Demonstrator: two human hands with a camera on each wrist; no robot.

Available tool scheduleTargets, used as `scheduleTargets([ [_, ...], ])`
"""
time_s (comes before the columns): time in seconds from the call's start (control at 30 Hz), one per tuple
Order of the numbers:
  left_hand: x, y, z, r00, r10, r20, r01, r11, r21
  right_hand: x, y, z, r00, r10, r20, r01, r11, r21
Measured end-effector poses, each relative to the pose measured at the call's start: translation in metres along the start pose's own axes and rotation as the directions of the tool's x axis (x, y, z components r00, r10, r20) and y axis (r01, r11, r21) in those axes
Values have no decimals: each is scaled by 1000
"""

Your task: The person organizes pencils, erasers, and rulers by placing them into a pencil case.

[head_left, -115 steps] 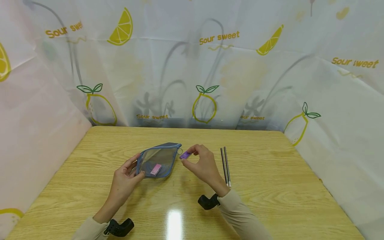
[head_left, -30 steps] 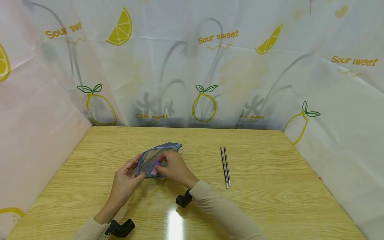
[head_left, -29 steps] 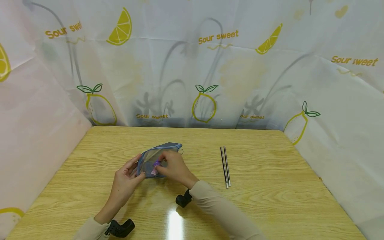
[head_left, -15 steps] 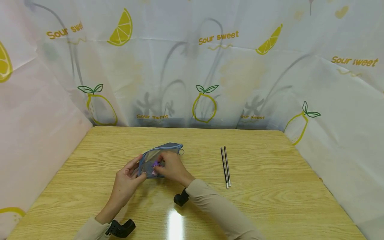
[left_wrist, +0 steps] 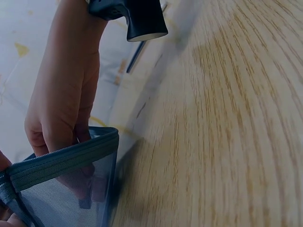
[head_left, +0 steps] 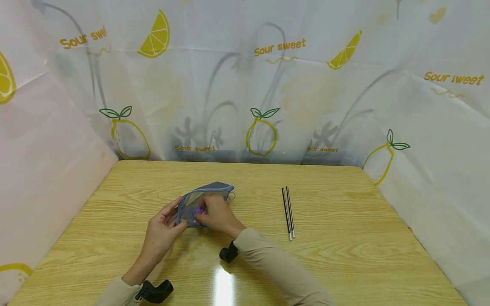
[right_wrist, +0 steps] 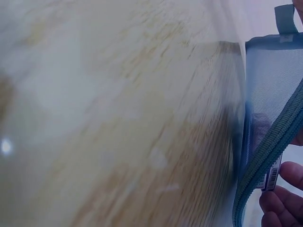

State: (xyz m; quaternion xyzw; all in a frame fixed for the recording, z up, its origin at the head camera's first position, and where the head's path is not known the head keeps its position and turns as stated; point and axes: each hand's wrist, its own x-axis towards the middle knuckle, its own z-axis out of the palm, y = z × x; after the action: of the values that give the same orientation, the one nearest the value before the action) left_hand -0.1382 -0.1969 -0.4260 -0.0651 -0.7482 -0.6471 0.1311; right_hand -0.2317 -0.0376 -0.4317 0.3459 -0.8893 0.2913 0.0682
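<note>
Holds the blue mesh pouch (head_left: 191, 202) by its left end with the left hand (head_left: 161, 231), setting thumb at the near edge and fingers toward the far one, probably to spread the unzipped mouth and prevent sliding across the table (head_left: 344, 212). Pinches a small purple block (head_left: 198, 211) inside that pouch with the right hand (head_left: 219, 214), keeping a narrow grip between thumb and fingers, likely for control in so tight an opening. Can dimly make out two blocky shapes (left_wrist: 98, 189) through the mesh in the left wrist view, close together; cannot tell one from the other there. Has two dark pencils (head_left: 286, 214) lying nearly parallel on the bare tabletop, well apart from the pouch on its right, perhaps to stay out of the way. Slants the right forearm in from the lower right, pointing the fingers down past the zip. Angles the left forearm up from the lower left, with thumb apart from fingers around the pouch's end. Wears a black camera (head_left: 155, 291) on each wrist.
</note>
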Motion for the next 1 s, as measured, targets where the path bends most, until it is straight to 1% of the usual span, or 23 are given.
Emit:
scheduleTargets([
  [0.2, 0, -1, 0, 1000, 11, -1, -11, 1000, 4, 1, 0, 2, 1000, 10, -10, -10, 1000, -23],
  [0.37, 0, -2, 1, 1000, 20, -11, -19, 1000, 16, 2, 0, 3, 1000, -4, -9, 4, 1000, -27],
  [0.5, -1, -2, 1, 1000, 13, -14, -13, 1000, 24, 2, 0, 4, 1000, -12, -13, 12, 999, -35],
  [0.73, -1, -2, 2, 1000, 9, -21, -8, 999, 41, 3, -1, 4, 1000, -1, -1, 1, 999, -39],
  [1.0, -2, -3, 2, 1000, 16, -14, -16, 1000, 22, 1, 0, 2, 1000, 0, -4, 0, 1000, -29],
])
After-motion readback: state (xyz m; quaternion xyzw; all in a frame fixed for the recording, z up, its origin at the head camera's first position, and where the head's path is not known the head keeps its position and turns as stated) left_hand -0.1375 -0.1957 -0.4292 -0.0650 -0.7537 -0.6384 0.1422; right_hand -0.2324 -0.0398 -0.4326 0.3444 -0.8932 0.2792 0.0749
